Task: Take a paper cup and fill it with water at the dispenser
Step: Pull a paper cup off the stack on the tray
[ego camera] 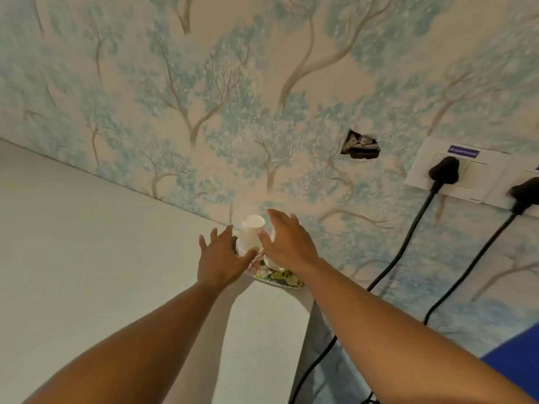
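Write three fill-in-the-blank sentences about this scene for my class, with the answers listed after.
1. The paper cups are stacked upside ____.
2. The cups stand on a patterned ____ next to the wall.
3. The left hand and right hand both have ____ fingers, on either side of the stack.

Answers: down; plate; open

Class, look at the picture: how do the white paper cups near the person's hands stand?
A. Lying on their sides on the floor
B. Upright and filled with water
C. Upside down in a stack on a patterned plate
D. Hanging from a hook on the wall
C: the paper cups form a stack with a closed base on top and rims at the bottom, on the patterned plate, between the left hand and right hand.
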The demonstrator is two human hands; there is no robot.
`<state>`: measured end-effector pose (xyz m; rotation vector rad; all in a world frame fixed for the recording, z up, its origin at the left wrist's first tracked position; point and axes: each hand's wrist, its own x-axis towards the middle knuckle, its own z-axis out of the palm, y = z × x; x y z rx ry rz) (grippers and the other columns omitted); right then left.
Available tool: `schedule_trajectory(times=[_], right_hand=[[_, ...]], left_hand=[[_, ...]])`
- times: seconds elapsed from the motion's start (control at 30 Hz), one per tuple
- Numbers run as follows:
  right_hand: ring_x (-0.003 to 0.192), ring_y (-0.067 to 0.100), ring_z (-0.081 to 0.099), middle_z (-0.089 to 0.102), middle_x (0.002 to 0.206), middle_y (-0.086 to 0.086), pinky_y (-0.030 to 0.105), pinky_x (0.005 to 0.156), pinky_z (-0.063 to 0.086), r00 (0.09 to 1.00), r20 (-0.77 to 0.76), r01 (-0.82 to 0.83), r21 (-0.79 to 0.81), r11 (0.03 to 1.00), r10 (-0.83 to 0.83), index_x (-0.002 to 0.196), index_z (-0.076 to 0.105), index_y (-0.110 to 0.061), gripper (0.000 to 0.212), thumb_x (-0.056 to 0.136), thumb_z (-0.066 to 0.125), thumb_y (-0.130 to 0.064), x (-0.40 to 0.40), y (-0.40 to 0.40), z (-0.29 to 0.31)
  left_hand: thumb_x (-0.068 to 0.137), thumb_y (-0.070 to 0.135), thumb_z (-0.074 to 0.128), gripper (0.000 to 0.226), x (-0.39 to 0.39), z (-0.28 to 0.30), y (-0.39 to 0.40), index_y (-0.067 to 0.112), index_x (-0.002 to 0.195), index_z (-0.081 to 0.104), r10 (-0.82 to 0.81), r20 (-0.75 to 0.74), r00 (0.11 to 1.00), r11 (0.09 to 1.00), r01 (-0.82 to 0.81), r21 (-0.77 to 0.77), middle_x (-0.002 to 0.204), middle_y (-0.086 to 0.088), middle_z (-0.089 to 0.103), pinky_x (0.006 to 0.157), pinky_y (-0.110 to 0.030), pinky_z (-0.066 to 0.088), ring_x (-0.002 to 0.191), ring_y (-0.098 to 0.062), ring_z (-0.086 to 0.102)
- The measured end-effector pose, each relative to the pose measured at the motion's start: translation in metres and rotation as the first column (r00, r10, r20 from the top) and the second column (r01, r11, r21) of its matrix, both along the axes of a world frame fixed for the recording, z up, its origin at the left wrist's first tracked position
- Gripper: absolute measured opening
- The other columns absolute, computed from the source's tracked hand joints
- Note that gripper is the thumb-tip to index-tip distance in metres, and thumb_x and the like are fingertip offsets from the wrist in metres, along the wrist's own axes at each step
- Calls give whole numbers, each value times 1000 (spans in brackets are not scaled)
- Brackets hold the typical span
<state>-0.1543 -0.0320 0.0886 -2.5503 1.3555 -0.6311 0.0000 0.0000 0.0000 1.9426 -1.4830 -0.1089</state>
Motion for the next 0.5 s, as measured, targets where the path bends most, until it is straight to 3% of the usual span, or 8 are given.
schedule_trajectory(times=[0.17, 0.37, 0.5], right_hand=[[141, 32, 24, 37, 152, 3, 47, 112, 26, 998, -59, 2, -14, 1000, -3, 144, 32, -18, 57, 94, 45, -44, 20, -16, -2], [137, 30, 32, 40, 150, 6, 46, 114, 20, 987, -154, -51, 18, 999, 53, 144, 32, -18, 58, 94, 46, -43, 36, -29, -5], [134, 28, 36, 43, 146, 6, 45, 115, 21, 977, -197, -80, 30, 996, 85, 143, 35, -20, 54, 95, 45, -43, 42, -36, -7]], left_hand=[[81, 67, 58, 72, 5, -8, -12, 18, 133, 55, -28, 10, 1000, 998, 28, 51, 156, -5, 31, 115, -55, -3, 147, -32, 14], [77, 66, 63, 89, 8, -22, -18, 13, 144, 41, -39, -133, 990, 999, 33, -41, 150, -8, 43, 116, -53, -1, 147, -31, 14], [73, 71, 55, 97, 8, -28, -24, 17, 149, 33, -32, -151, 988, 999, 25, -48, 149, -5, 44, 117, -49, 0, 148, -25, 12]])
